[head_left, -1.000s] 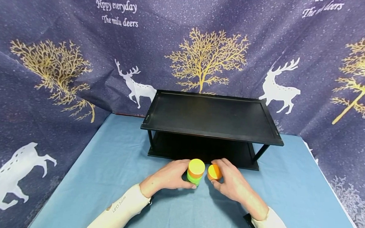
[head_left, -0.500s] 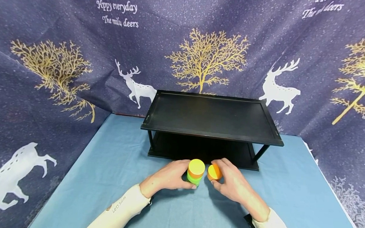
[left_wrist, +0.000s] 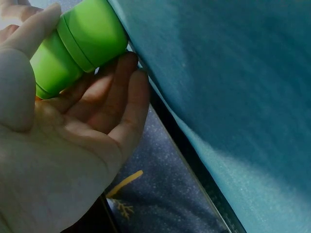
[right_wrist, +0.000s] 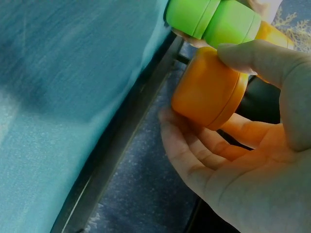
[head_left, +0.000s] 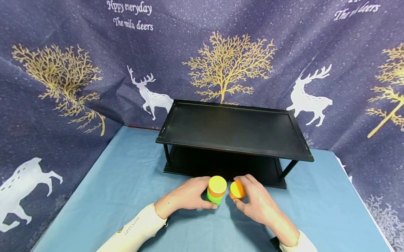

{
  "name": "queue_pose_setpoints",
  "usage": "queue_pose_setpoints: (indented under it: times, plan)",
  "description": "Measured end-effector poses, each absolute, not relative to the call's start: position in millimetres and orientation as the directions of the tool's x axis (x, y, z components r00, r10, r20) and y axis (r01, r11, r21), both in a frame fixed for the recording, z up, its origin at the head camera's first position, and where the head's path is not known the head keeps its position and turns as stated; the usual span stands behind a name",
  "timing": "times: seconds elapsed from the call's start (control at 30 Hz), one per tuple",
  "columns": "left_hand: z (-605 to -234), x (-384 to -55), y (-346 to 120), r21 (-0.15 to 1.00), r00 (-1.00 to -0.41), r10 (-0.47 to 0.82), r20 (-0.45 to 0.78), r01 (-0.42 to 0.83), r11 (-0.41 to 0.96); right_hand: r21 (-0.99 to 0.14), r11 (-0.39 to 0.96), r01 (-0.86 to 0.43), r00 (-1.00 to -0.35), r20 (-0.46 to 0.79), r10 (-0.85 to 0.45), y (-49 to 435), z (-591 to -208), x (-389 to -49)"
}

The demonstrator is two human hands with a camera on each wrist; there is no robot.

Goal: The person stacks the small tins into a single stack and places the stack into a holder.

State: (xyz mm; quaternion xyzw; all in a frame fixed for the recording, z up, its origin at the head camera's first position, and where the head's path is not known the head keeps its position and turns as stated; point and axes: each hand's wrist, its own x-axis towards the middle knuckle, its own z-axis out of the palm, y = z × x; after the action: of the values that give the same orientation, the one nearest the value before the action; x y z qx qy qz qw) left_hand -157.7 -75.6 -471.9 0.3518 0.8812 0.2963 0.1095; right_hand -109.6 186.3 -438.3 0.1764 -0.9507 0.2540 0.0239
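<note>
In the head view, grips in the left hand (head_left: 193,194) a smooth, plastic-looking, green cylindrical stack (head_left: 217,189) with an orange, yellow-topped upper piece, near upright. Pinches in the right hand (head_left: 257,204), at the stack's 3 o'clock, a squat, smooth, orange cylinder (head_left: 237,190) with a yellow top, just beside yet not touching. Works at 6 o'clock from a black, rectangular, two-tier shelf (head_left: 235,129), at a bench (head_left: 119,190) spread with blue cloth. Shows no clear change from half a second earlier, with both grips and both things in the same places.

From the left wrist, clamps curled fingers (left_wrist: 136,104) and thumb on the stack's green part. Runs its long axis from 8 to 2 o'clock, base end toward the bench; leaves contact there hard to tell.

From the right wrist, clamps thumb and fingers (right_wrist: 182,158) on the orange cylinder, apparently off the bench. Sets the stack at the cylinder's 1 o'clock, with axes roughly parallel.
</note>
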Motion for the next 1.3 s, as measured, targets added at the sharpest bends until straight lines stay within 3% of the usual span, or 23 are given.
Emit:
queue_pose_setpoints:
  times: [1.3]
  plan:
    - [-470,-157,-77,0.615,-0.718,0.696,0.024,0.559,0.556,-0.5,0.77,-0.396,-0.918,0.207,-0.338,182,-417,-98]
